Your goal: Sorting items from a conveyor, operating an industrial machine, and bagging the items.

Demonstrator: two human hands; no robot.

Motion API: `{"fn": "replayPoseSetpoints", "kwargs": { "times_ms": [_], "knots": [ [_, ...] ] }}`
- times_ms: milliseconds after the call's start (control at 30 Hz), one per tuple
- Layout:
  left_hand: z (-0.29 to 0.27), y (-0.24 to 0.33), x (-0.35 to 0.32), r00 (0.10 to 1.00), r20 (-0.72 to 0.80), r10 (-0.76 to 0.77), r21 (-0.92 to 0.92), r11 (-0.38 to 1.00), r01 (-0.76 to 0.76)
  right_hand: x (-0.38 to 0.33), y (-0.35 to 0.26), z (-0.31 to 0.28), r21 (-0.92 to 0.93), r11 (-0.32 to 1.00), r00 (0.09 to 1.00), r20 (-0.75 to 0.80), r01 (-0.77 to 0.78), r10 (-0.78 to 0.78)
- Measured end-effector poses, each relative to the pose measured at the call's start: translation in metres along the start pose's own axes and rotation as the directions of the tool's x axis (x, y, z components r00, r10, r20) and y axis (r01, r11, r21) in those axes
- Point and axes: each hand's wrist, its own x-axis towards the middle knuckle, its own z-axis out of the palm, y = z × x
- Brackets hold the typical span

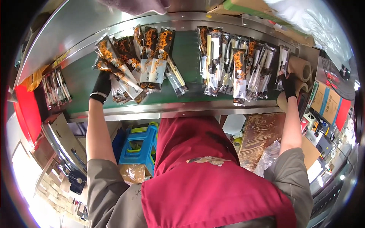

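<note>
Green conveyor belt (190,53) runs across the top, steel frame around it. Two heaps on it: left pile of packets (137,60), right pile of packets (239,68), all long slim clear sleeves with orange-black printed tops and white labels. I judge them light, slippery, bendy; best pinched mid-length. Left hand (102,86), dark glove, rests flat on the left pile's edge, fingers spread. Right hand (289,84), gloved, curled at the right pile's end packet; grip unclear.

Glossy plastic packets (152,60) lie on a matt green belt (190,57) framed in shiny metal (182,108).
</note>
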Motion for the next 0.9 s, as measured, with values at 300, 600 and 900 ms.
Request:
{"fn": "replayPoseSetpoints", "kwargs": {
  "times_ms": [300, 600, 900],
  "knots": [
    [0.018, 0.022, 0.012, 0.925, 0.156, -0.347, -0.903, 0.329, 0.275, -0.015, -0.148, 0.029, 0.098, 0.916, 0.730, 0.640, -0.388, 0.241],
    [0.022, 0.123, 0.031, 0.913, 0.101, -0.396, -0.748, 0.575, 0.332, 0.088, -0.210, 0.032, -0.026, 0.941, 0.939, 0.089, 0.336, -0.333],
    [0.037, 0.115, 0.035, 0.923, -0.068, -0.378, -0.771, 0.607, 0.192, 0.115, -0.250, 0.057, -0.304, 0.911, 0.940, 0.282, 0.278, -0.192]
  ]
}}
